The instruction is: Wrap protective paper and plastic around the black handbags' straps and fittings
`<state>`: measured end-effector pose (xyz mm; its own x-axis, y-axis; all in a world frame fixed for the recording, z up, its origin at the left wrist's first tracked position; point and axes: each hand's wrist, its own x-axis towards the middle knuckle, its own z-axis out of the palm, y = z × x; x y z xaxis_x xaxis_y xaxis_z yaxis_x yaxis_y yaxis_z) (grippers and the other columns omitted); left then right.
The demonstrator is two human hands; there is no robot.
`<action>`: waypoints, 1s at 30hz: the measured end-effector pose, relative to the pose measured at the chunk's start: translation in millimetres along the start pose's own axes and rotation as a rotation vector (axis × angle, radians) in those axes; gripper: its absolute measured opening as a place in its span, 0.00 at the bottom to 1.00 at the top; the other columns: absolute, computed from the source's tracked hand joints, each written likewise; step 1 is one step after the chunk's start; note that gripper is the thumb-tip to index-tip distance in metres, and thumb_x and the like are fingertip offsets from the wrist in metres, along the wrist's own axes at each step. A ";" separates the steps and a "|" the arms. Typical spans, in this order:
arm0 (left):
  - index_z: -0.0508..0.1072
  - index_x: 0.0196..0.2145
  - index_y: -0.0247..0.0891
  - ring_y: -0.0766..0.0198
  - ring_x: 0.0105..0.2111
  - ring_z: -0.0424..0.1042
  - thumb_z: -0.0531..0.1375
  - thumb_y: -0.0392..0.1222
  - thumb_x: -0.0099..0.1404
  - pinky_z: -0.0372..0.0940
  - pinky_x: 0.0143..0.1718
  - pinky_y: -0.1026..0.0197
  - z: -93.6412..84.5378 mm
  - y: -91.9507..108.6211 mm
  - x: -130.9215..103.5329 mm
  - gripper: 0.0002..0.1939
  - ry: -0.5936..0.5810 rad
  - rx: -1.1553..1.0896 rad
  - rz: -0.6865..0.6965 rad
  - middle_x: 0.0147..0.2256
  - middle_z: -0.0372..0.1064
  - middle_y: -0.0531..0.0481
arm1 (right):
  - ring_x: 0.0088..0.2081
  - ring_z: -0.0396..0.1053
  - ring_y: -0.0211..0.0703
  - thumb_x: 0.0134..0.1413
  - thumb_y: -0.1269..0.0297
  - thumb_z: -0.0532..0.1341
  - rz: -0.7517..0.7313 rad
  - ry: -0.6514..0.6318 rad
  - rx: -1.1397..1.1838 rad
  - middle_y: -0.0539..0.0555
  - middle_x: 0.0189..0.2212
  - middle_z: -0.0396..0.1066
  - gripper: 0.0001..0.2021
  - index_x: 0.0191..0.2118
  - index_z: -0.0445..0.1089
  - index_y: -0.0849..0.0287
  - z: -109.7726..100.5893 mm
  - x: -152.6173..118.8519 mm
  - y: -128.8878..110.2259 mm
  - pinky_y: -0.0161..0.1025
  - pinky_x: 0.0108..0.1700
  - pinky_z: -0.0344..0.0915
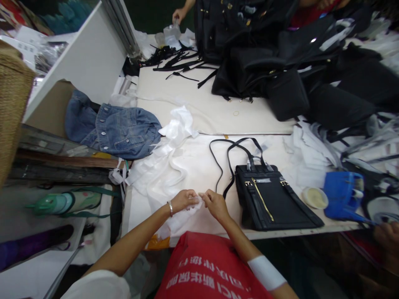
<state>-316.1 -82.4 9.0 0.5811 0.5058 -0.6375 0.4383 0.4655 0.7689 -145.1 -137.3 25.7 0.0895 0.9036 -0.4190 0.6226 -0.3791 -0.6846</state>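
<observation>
Near the table's front edge, my left hand (pixel 186 200), with a bracelet at the wrist, is closed on thin white paper (pixel 183 218). My right hand (pixel 214 203) is beside it, thumb and forefinger pinched at the upper edge of the same paper, and the fingertips of both hands nearly meet. More crumpled white paper (pixel 165 166) spreads behind and left of my hands. To the right lies a black bag (pixel 277 199) with a gold zipper, buckles and straps looped toward the back.
A denim jacket (pixel 124 131) lies at the left. Black bags (pixel 249 70) and straps (pixel 174 62) cover the back. At the right are a round container (pixel 314 197) and a blue holder (pixel 338 193). Another person's hand (pixel 179 15) shows at the top.
</observation>
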 end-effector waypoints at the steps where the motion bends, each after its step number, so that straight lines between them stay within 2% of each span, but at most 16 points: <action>1: 0.67 0.28 0.36 0.73 0.15 0.59 0.59 0.47 0.55 0.55 0.17 0.68 -1.1 -0.9 -1.2 0.11 0.017 0.028 0.005 0.19 0.65 0.56 | 0.22 0.64 0.36 0.58 0.50 0.52 0.005 -0.006 -0.005 0.47 0.16 0.68 0.19 0.22 0.65 0.56 3.1 0.5 0.2 0.32 0.28 0.53; 6: 0.69 0.23 0.36 0.69 0.22 0.64 0.58 0.45 0.56 0.59 0.25 0.66 -2.6 -3.9 -8.0 0.10 0.074 0.083 0.058 0.21 0.66 0.55 | 0.23 0.66 0.36 0.59 0.51 0.51 0.009 -0.013 0.004 0.47 0.17 0.69 0.19 0.22 0.65 0.56 14.6 -1.6 2.3 0.31 0.29 0.54; 9: 0.70 0.30 0.37 0.67 0.28 0.67 0.59 0.45 0.56 0.62 0.29 0.65 2.1 -5.1 -9.9 0.09 0.138 0.047 0.093 0.29 0.70 0.52 | 0.23 0.66 0.37 0.59 0.52 0.52 0.006 0.001 0.002 0.47 0.17 0.69 0.18 0.23 0.65 0.55 16.0 -1.8 1.3 0.31 0.29 0.54; 11: 0.68 0.32 0.36 0.68 0.26 0.66 0.60 0.45 0.55 0.62 0.28 0.65 5.9 -7.0 -10.2 0.10 0.181 -0.017 0.109 0.28 0.69 0.52 | 0.22 0.66 0.37 0.59 0.53 0.52 0.004 0.008 -0.006 0.47 0.17 0.69 0.17 0.23 0.66 0.55 16.1 -1.0 -0.3 0.32 0.28 0.54; 14: 0.65 0.27 0.37 0.71 0.20 0.62 0.59 0.44 0.56 0.59 0.22 0.67 6.8 -12.7 -11.1 0.09 0.189 -0.054 0.108 0.22 0.64 0.56 | 0.22 0.65 0.37 0.59 0.52 0.52 -0.015 -0.016 0.012 0.47 0.16 0.69 0.19 0.22 0.65 0.56 17.3 0.1 -0.9 0.32 0.29 0.54; 16: 0.65 0.26 0.37 0.72 0.19 0.60 0.58 0.44 0.56 0.57 0.20 0.68 2.1 -17.6 -13.0 0.09 0.187 -0.038 0.101 0.21 0.63 0.57 | 0.23 0.66 0.37 0.61 0.51 0.49 -0.001 -0.036 0.036 0.47 0.17 0.69 0.20 0.23 0.65 0.55 19.2 -0.1 1.4 0.32 0.29 0.55; 18: 0.66 0.26 0.37 0.72 0.19 0.60 0.58 0.44 0.56 0.56 0.21 0.68 -5.8 -22.6 -16.3 0.08 0.207 -0.028 0.093 0.21 0.63 0.57 | 0.25 0.67 0.38 0.62 0.52 0.47 0.037 -0.013 0.000 0.47 0.20 0.70 0.19 0.29 0.66 0.55 22.6 -1.5 6.0 0.32 0.30 0.57; 20: 0.67 0.26 0.36 0.72 0.19 0.61 0.58 0.45 0.57 0.57 0.22 0.68 -14.5 -26.6 -20.4 0.09 0.234 -0.028 0.085 0.21 0.63 0.56 | 0.31 0.69 0.41 0.61 0.54 0.50 0.030 0.037 -0.118 0.50 0.28 0.72 0.13 0.37 0.66 0.56 28.1 -4.1 11.2 0.34 0.33 0.58; 22: 0.67 0.26 0.36 0.71 0.20 0.61 0.57 0.45 0.57 0.58 0.24 0.67 -21.6 -29.2 -24.4 0.10 0.246 -0.025 0.084 0.21 0.62 0.56 | 0.38 0.68 0.45 0.57 0.58 0.56 -0.038 0.052 -0.257 0.54 0.36 0.71 0.10 0.42 0.64 0.56 35.7 -7.7 15.4 0.36 0.38 0.58; 26: 0.67 0.27 0.36 0.70 0.22 0.62 0.57 0.45 0.58 0.59 0.26 0.66 -29.1 -29.9 -29.4 0.09 0.248 -0.020 0.107 0.21 0.61 0.57 | 0.42 0.64 0.47 0.51 0.67 0.61 -0.105 0.008 -0.404 0.56 0.40 0.67 0.09 0.39 0.63 0.56 49.1 -13.4 20.0 0.38 0.42 0.58; 30: 0.69 0.28 0.37 0.67 0.27 0.64 0.57 0.43 0.58 0.61 0.32 0.64 -31.2 -23.4 -29.5 0.08 0.269 0.071 0.148 0.24 0.65 0.55 | 0.39 0.64 0.44 0.50 0.71 0.60 -0.091 -0.004 -0.308 0.54 0.37 0.66 0.06 0.35 0.62 0.56 48.9 -12.6 24.0 0.37 0.40 0.58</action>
<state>-364.9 -85.5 8.3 0.4443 0.7424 -0.5015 0.4146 0.3259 0.8496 -169.4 -167.6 -14.5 0.0201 0.9300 -0.3671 0.8343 -0.2179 -0.5064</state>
